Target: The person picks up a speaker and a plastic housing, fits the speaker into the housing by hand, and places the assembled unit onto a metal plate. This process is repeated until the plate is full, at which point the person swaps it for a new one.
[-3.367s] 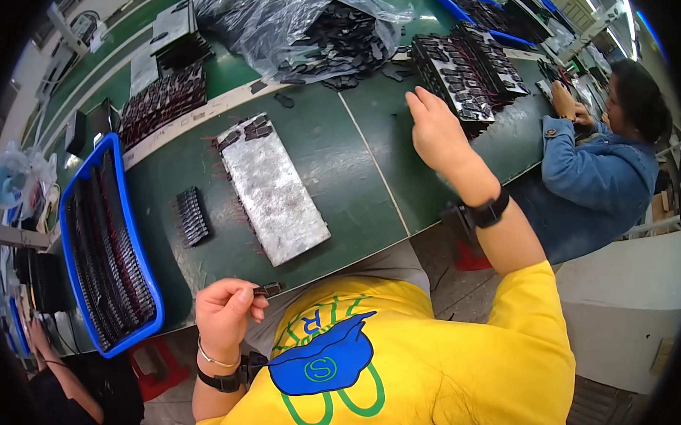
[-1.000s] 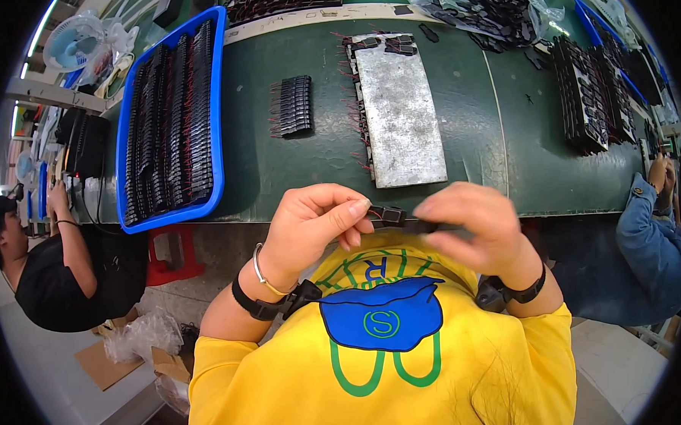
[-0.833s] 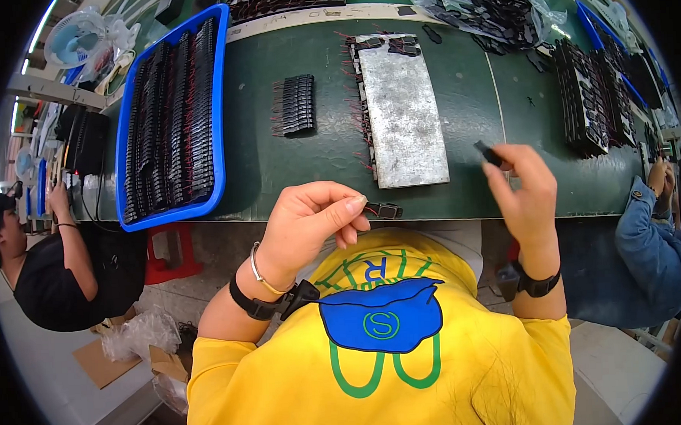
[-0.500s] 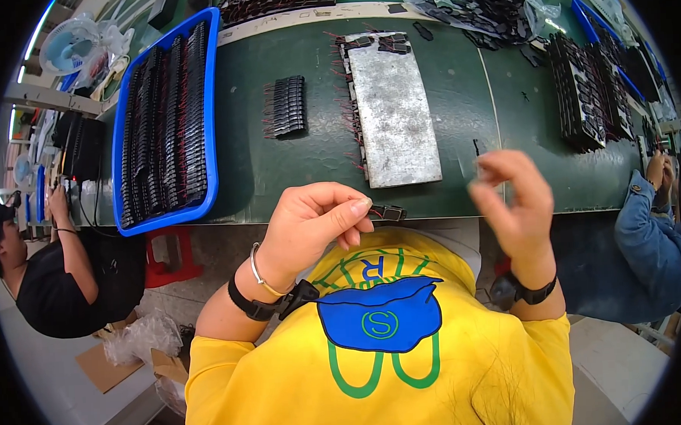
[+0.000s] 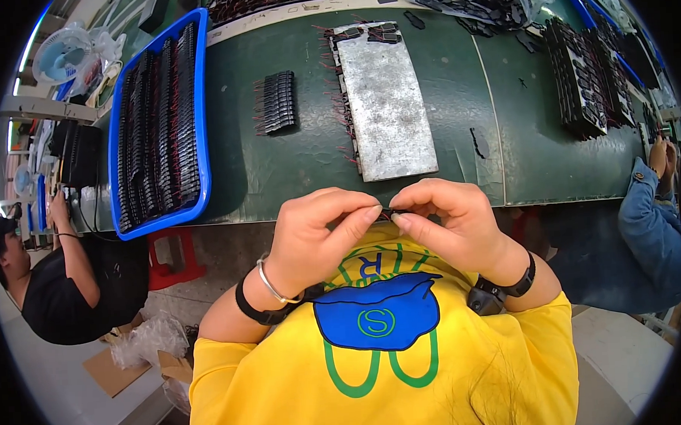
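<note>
Black wired component [image 5: 387, 213] is being pinched by the left hand [image 5: 311, 230] and the right hand [image 5: 463, 226] at the near edge of the table [image 5: 457, 93]; I'm judging this step as fingertip working, the next move calling for steady two-sided holding.

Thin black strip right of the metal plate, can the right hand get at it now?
Probably yes: the black strip lies on the table just beyond the right hand, with nothing visible between them, though that hand seems busy pinching a small dark part.
</note>
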Motion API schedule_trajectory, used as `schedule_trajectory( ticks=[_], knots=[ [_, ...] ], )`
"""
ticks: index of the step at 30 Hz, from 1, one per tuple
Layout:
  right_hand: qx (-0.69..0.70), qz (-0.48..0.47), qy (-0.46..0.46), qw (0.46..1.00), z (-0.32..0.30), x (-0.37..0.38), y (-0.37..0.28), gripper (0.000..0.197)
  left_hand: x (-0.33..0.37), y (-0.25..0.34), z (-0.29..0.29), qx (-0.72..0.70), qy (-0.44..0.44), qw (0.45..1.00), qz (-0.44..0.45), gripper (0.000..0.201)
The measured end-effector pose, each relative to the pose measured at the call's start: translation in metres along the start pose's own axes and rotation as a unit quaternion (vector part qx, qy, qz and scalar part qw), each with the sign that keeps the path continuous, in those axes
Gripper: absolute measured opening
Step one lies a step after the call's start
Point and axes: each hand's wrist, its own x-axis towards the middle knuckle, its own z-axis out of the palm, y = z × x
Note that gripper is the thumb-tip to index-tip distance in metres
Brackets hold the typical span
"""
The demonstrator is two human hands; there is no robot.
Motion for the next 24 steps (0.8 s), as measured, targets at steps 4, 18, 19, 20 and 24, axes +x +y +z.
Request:
schedule_trajectory(
  ticks=[4,18,19,20,24],
  knots=[
    [0.027,0.01,0.046,0.999,0.005,-0.002,0.002,0.018,0.001,0.0,0.002,0.185,0.043,0.963,0.192,0.017],
    [-0.09,-0.141,0.038,0.985,-0.006,0.0,0.006,0.017,0.006,0.004,0.007,0.166,0.012,0.946,0.277,0.024],
    [-0.09,-0.141,0.039,0.985,-0.006,0.0,0.006,0.017,0.006,0.003,0.007,0.162,0.025,0.949,0.268,0.023],
    [-0.087,-0.139,0.037,0.986,-0.006,0.0,0.006,0.017,0.006,0.001,0.007,0.157,0.038,0.952,0.259,0.022],
    [-0.078,-0.137,0.034,0.987,-0.008,0.0,0.006,0.017,0.005,0.003,0.007,0.14,0.051,0.969,0.195,0.018]
  ],
)
